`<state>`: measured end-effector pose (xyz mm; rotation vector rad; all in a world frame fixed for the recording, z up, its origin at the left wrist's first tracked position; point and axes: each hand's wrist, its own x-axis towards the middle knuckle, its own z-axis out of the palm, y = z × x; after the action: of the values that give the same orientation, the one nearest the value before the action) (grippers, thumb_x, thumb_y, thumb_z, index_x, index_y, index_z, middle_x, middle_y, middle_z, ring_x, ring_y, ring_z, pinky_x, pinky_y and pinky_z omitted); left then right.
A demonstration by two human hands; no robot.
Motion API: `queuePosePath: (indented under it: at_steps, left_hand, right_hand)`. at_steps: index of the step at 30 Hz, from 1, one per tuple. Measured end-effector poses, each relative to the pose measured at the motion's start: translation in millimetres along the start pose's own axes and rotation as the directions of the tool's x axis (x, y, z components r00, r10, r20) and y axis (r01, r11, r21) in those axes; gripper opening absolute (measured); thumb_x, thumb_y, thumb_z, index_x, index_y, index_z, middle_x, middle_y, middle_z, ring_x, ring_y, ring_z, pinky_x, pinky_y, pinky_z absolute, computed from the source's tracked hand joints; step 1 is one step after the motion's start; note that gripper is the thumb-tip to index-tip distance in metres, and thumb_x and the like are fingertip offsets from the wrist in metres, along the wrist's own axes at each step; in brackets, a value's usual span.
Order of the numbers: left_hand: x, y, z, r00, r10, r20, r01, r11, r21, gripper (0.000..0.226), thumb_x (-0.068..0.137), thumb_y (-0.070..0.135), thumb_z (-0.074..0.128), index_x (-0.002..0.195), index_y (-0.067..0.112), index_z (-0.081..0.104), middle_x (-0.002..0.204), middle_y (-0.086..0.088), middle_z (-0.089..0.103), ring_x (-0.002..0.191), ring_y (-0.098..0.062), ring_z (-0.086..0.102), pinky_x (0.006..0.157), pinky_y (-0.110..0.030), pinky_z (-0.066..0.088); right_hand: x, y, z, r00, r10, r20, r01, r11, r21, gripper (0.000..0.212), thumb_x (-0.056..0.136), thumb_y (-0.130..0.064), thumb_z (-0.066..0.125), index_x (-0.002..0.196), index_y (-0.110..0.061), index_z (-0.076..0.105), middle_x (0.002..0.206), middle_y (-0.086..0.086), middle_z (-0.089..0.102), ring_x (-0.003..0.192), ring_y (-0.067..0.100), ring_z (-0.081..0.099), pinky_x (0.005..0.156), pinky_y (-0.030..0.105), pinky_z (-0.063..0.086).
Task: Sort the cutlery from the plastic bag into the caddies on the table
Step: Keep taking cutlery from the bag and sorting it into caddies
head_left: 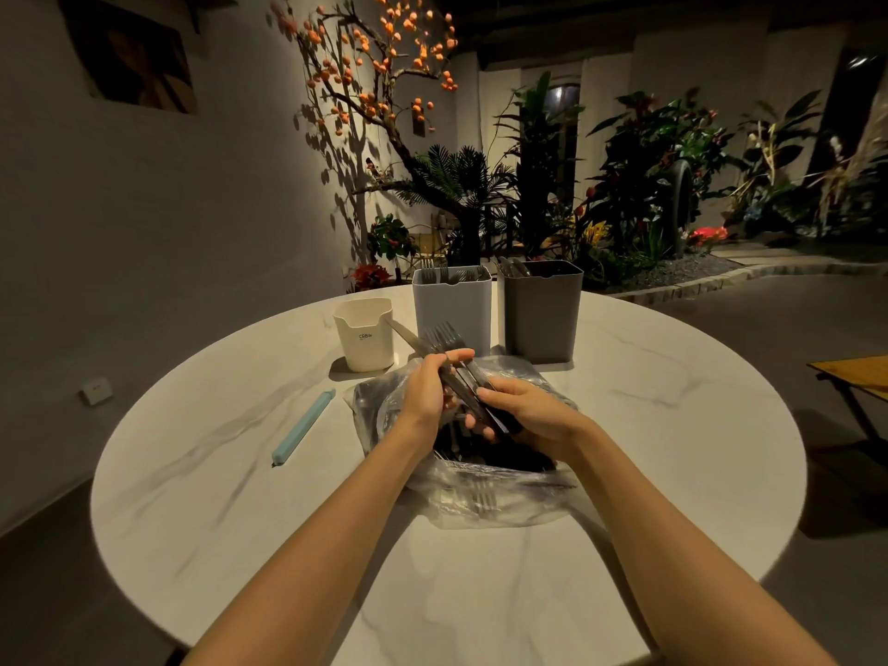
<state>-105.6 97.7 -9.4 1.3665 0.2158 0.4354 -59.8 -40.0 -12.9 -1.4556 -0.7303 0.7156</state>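
Forearms: two bare forearms reach in from the bottom edge and meet over the middle of the table (202, 511), a round pale top with faint grey veining.
Plastic bag: a clear, crumpled plastic bag (499, 497) lies on the table under both hands, its mouth open toward the caddies; dark cutlery fills it, and fork tines show through the near side.
Left hand: the left hand (429, 384) has its grip clenched around a bundle of cutlery (444, 350), fingers curled over the handles; several forks and one knife blade fan out beyond the knuckles, tilted up and away.
Right hand: the right hand (521, 408) grasps the dark handle ends of the same bundle, thumb on top, just above the bag's mouth.
White caddy: a small cream caddy (363, 335) with a notched rim and small lettering stands far left of the bag.
Light grey caddy: a taller light grey caddy (451, 307) stands behind the bag, fork heads poking above its rim.
Dark grey caddy: a dark grey caddy (540, 312) stands just beside it on the right, with cutlery at its back left corner.
Bag clip: a long pale blue bag clip (302, 427) lies on the table left of the bag, well apart from it.
Background: a branch with orange fruit (379, 69) and leafy plants stand against the wall beyond the table.
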Motion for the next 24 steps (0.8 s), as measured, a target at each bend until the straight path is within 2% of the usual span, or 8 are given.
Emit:
queuePosePath:
  at_steps: [2,5,9,11,13,17,20,24]
  left_hand:
    - [0,2,1,0.999,-0.004,0.037,0.004,1.0,0.008,0.043,0.101,0.019,0.025,0.114,0.01,0.065,0.077,-0.01,0.064,0.062,-0.016,0.063,0.05,-0.028,0.05]
    - [-1,4,6,1.0,0.003,0.03,-0.004,0.999,0.037,0.036,0.102,0.016,0.027,0.119,0.012,0.058,0.08,-0.006,0.061,0.074,-0.018,0.062,0.061,-0.031,0.052]
    - [9,3,12,0.997,-0.01,-0.078,0.014,0.998,0.06,0.025,0.104,0.021,0.031,0.106,0.012,0.053,0.07,-0.001,0.064,0.061,-0.011,0.058,0.057,-0.024,0.043]
    - [15,5,16,0.994,-0.005,-0.109,0.015,0.996,0.088,0.025,0.105,0.025,0.03,0.1,0.014,0.052,0.084,-0.003,0.063,0.076,-0.017,0.061,0.061,-0.025,0.046]
    - [19,8,19,0.991,0.027,-0.129,-0.011,0.993,0.122,0.028,0.105,0.024,0.028,0.093,0.016,0.052,0.085,-0.001,0.06,0.086,-0.019,0.058,0.064,-0.027,0.047]
    - [27,14,24,0.99,0.076,-0.116,-0.058,0.987,0.151,0.03,0.105,0.025,0.033,0.099,0.009,0.058,0.084,-0.004,0.062,0.08,-0.014,0.061,0.057,-0.022,0.051]
    - [35,16,27,0.98,0.136,-0.146,-0.113,0.982,0.153,0.027,0.102,0.024,0.044,0.097,0.005,0.063,0.087,-0.011,0.067,0.081,-0.019,0.067,0.052,-0.019,0.053]
    - [44,24,39,0.967,0.185,-0.174,-0.159,0.975,0.153,0.026,0.101,0.024,0.048,0.095,0.006,0.065,0.082,-0.008,0.067,0.078,-0.017,0.067,0.05,-0.017,0.052]
  right_hand:
    - [0,-1,-2,0.999,0.024,-0.023,-0.024,1.0,0.012,0.023,0.103,-0.018,0.039,0.113,-0.006,0.056,0.078,0.006,0.064,0.064,0.014,0.057,0.059,0.022,0.051]
    - [-1,-1,-6,0.998,0.036,-0.043,-0.036,0.999,0.009,0.021,0.103,-0.017,0.041,0.102,-0.004,0.056,0.074,0.004,0.061,0.062,0.013,0.057,0.055,0.022,0.05]
    - [5,-4,-11,0.991,0.042,-0.129,-0.053,0.995,-0.082,0.025,0.102,-0.016,0.042,0.087,-0.007,0.06,0.075,0.006,0.058,0.064,0.014,0.054,0.061,0.024,0.046]
    - [8,-8,-12,0.98,0.038,-0.196,-0.056,0.995,-0.087,0.026,0.103,-0.014,0.041,0.087,-0.006,0.06,0.073,0.007,0.057,0.062,0.013,0.053,0.059,0.022,0.046]
    - [10,-11,-12,0.968,0.043,-0.248,-0.054,0.998,-0.037,0.026,0.103,-0.011,0.039,0.089,-0.005,0.06,0.071,0.006,0.057,0.06,0.011,0.053,0.055,0.018,0.047]
    - [15,-16,-16,0.953,0.047,-0.298,-0.048,0.999,0.006,0.027,0.103,-0.008,0.036,0.089,-0.003,0.058,0.073,0.01,0.055,0.062,0.015,0.053,0.053,0.019,0.05]
    - [19,-23,-22,0.936,0.018,-0.352,-0.047,0.996,-0.074,0.026,0.102,-0.006,0.037,0.085,-0.004,0.057,0.077,0.012,0.057,0.067,0.017,0.056,0.059,0.023,0.054]
    - [29,-33,-33,0.903,-0.03,-0.428,-0.042,0.986,-0.159,0.027,0.101,-0.002,0.034,0.082,-0.006,0.053,0.075,0.009,0.052,0.064,0.014,0.049,0.061,0.024,0.047]
